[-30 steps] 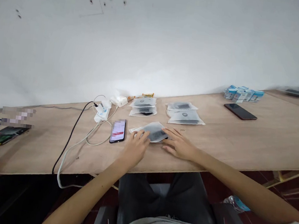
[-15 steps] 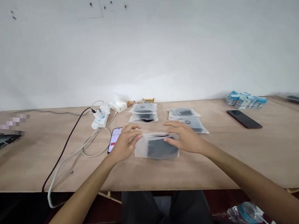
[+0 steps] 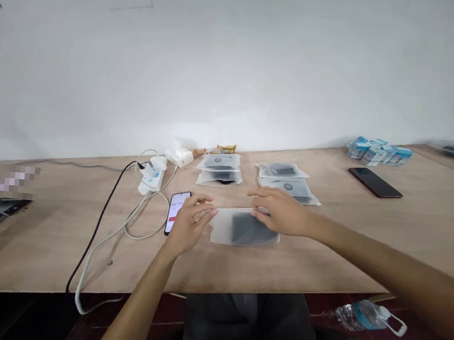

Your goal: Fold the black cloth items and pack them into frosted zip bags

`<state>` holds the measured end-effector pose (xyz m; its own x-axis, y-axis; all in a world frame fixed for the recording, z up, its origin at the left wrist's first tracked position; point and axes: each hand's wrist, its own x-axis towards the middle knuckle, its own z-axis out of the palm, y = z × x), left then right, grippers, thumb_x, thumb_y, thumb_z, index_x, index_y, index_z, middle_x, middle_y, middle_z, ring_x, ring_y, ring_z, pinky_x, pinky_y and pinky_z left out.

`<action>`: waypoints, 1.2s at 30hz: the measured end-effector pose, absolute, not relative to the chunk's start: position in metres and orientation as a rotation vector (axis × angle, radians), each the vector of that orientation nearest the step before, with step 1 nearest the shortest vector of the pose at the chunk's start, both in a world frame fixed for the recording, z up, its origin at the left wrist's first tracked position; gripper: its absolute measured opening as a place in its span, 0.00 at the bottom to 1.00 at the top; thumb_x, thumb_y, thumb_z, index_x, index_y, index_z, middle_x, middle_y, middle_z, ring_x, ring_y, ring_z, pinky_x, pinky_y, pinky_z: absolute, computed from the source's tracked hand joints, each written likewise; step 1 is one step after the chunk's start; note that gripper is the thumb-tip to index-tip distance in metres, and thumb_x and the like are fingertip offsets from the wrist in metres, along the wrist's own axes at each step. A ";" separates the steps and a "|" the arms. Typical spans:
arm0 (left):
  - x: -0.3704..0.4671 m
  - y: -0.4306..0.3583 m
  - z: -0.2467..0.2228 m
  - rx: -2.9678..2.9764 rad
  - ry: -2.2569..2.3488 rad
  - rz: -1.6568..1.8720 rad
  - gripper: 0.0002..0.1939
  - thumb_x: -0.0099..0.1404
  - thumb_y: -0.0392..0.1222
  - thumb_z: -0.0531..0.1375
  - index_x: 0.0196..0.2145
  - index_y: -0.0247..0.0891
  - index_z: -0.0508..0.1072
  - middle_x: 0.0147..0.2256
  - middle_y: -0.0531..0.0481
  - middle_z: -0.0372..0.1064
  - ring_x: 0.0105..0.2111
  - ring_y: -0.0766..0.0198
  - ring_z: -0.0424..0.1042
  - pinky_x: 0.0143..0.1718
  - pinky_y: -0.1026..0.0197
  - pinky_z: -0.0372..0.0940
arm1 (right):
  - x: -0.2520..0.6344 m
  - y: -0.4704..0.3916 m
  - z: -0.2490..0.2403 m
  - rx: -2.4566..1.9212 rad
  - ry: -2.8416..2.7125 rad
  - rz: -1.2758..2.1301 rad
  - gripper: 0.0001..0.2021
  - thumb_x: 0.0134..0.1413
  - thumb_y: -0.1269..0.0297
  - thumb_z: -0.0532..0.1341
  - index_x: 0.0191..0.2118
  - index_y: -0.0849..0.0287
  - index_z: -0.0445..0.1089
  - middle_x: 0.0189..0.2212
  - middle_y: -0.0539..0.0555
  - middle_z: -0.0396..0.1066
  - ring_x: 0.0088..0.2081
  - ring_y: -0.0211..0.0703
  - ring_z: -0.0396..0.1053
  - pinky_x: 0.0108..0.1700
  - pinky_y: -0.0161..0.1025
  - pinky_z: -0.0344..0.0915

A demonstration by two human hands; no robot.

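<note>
A frosted plastic pouch [image 3: 223,228] lies on the table in front of me, with a dark rectangular item [image 3: 251,230] showing through its right part. My left hand [image 3: 191,223] pinches the pouch's upper left corner between thumb and fingers. At the upper right, my right hand [image 3: 277,210] grips the top edge, thumb in front and fingers behind. The top edge runs nearly straight between both hands. Just left of my left hand lies a lit phone [image 3: 174,208] with a timer on its screen, partly covered by the hand.
Similar filled pouches lie behind, in a left pile [image 3: 218,162] and a right pile [image 3: 288,187]. A dark phone [image 3: 375,183] and small blue-white boxes [image 3: 375,153] are at right. A power strip [image 3: 152,178] with cables stands left. A water bottle [image 3: 363,316] lies on the floor.
The pouch's mouth, parted half a second ago, now looks pressed together along its top edge. Both hands stay at that edge. The whole view has shifted slightly.
</note>
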<state>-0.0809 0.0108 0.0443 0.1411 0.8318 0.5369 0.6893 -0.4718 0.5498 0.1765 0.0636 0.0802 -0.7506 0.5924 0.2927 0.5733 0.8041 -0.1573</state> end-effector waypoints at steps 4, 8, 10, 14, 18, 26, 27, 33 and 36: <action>-0.069 0.008 0.040 2.203 1.545 1.261 0.09 0.66 0.45 0.59 0.37 0.43 0.78 0.47 0.47 0.70 0.49 0.57 0.68 0.53 0.51 0.64 | 0.166 0.055 0.069 -0.913 -2.588 0.093 0.09 0.61 0.68 0.58 0.41 0.58 0.77 0.54 0.58 0.71 0.54 0.55 0.68 0.56 0.53 0.62; -0.065 -0.003 0.036 2.124 1.608 1.307 0.10 0.66 0.47 0.59 0.41 0.44 0.79 0.46 0.47 0.70 0.48 0.58 0.69 0.51 0.52 0.66 | 0.171 0.048 0.060 -0.928 -2.531 0.119 0.12 0.63 0.68 0.56 0.44 0.57 0.77 0.54 0.56 0.71 0.54 0.53 0.68 0.57 0.52 0.62; -0.066 -0.010 0.035 2.097 1.628 1.323 0.11 0.67 0.46 0.58 0.41 0.44 0.78 0.46 0.47 0.70 0.47 0.59 0.70 0.50 0.53 0.66 | 0.176 0.046 0.061 -0.934 -2.546 0.156 0.12 0.63 0.68 0.55 0.44 0.56 0.77 0.54 0.55 0.71 0.54 0.53 0.68 0.57 0.53 0.62; -0.067 -0.020 0.033 2.101 1.679 1.354 0.10 0.67 0.46 0.59 0.40 0.44 0.79 0.46 0.46 0.70 0.46 0.59 0.70 0.49 0.54 0.67 | 0.175 0.042 0.064 -0.965 -2.536 0.192 0.11 0.63 0.67 0.56 0.41 0.58 0.77 0.55 0.56 0.71 0.54 0.54 0.68 0.58 0.55 0.61; -0.070 -0.021 0.032 2.193 1.657 1.336 0.08 0.66 0.45 0.60 0.39 0.43 0.79 0.47 0.46 0.69 0.47 0.59 0.70 0.49 0.53 0.66 | 0.163 0.038 0.062 -0.936 -2.482 0.213 0.11 0.62 0.67 0.57 0.38 0.58 0.78 0.55 0.59 0.71 0.54 0.56 0.68 0.56 0.55 0.64; -0.069 -0.012 0.031 2.243 1.510 1.447 0.08 0.68 0.42 0.58 0.39 0.41 0.77 0.45 0.45 0.69 0.45 0.61 0.70 0.48 0.55 0.67 | 0.151 0.034 0.053 -0.849 -2.345 0.199 0.11 0.63 0.69 0.56 0.41 0.55 0.77 0.51 0.56 0.73 0.50 0.52 0.71 0.52 0.52 0.67; -0.067 -0.011 0.029 2.215 1.505 1.471 0.08 0.68 0.42 0.58 0.38 0.40 0.77 0.45 0.45 0.69 0.44 0.61 0.70 0.47 0.56 0.67 | 0.152 0.034 0.053 -0.847 -2.337 0.206 0.11 0.62 0.69 0.56 0.41 0.55 0.77 0.51 0.56 0.73 0.50 0.51 0.71 0.52 0.51 0.67; -0.058 -0.006 0.024 2.118 1.464 1.541 0.07 0.67 0.42 0.58 0.37 0.40 0.77 0.44 0.46 0.69 0.44 0.61 0.71 0.46 0.57 0.67 | 0.156 0.031 0.056 -0.827 -2.335 0.273 0.11 0.62 0.70 0.56 0.41 0.55 0.76 0.51 0.55 0.73 0.50 0.50 0.71 0.51 0.50 0.66; -0.058 -0.006 0.025 2.119 1.436 1.515 0.07 0.67 0.41 0.58 0.37 0.40 0.77 0.45 0.46 0.69 0.44 0.62 0.71 0.46 0.57 0.67 | 0.159 0.031 0.057 -0.817 -2.332 0.315 0.11 0.62 0.71 0.56 0.40 0.54 0.77 0.51 0.55 0.73 0.50 0.49 0.71 0.51 0.48 0.66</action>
<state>-0.0582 -0.0064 0.0254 0.0218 0.7680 0.6401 0.5984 -0.5230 0.6070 0.1595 0.0307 0.0574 -0.6023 0.6282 0.4925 0.4749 0.7779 -0.4115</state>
